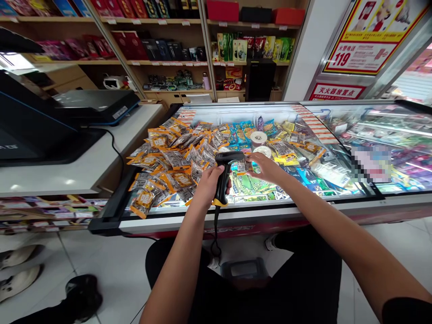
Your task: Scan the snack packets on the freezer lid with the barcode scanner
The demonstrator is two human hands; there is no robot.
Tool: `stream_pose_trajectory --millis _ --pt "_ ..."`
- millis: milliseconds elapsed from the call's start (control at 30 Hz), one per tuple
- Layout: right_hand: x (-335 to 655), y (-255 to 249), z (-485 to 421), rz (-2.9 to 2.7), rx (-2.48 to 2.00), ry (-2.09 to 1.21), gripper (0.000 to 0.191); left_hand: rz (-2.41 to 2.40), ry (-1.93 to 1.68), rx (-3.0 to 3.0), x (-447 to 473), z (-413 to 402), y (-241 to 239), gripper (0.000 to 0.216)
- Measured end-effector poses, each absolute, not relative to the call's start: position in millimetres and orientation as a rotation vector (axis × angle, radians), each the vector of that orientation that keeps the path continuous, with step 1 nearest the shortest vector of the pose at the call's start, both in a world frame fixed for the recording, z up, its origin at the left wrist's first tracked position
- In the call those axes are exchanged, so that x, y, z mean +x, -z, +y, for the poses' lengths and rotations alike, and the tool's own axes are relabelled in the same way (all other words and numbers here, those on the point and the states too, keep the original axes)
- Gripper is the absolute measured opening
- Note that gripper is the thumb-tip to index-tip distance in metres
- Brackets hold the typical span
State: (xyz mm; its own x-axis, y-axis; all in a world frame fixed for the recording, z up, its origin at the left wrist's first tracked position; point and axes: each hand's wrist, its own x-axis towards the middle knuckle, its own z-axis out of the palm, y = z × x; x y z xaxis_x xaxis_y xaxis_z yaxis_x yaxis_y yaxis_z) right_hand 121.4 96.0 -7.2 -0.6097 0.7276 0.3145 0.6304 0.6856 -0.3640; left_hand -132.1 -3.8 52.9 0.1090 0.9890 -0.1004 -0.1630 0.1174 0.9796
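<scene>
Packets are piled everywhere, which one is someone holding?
The small packet pinched in the right hand, just in front of the black scanner gripped by the left hand. The other packets lie loose on the glass lid.

Held packet (243,167) mostly behind fingers (254,157); pixel-blurred patch (371,163) on freezer lid (303,204).

You face wooden shelves (162,63) on the far wall, a white counter (84,166) at left, pale floor tiles (111,270) near.

Left hand: the left hand (208,182), frame centre, grips a black handheld barcode scanner (225,173).
Right hand: the right hand (266,166) pinches a small foil snack packet (243,166) at the scanner's head.
Beneath: orange-trimmed snack packets (168,162) piled on a glass-topped chest freezer (337,204).
</scene>
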Motion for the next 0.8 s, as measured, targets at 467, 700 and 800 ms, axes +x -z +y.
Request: stream_pose_trajectory --millis 467,700,800 --pt "152 -12 111 -2.281 -1.298 0.085 0.042 0.915 -1.464 0.901 -178 -42 -28 0.059" --pt "17 3 40 -2.326 -1.296 -0.306 0.069 0.916 -1.483 0.909 -178 -41 -20 0.06" --pt "5 11 39 -2.296 -1.367 -0.277 0.069 0.909 -1.481 0.921 -176 -39 -17 0.059"
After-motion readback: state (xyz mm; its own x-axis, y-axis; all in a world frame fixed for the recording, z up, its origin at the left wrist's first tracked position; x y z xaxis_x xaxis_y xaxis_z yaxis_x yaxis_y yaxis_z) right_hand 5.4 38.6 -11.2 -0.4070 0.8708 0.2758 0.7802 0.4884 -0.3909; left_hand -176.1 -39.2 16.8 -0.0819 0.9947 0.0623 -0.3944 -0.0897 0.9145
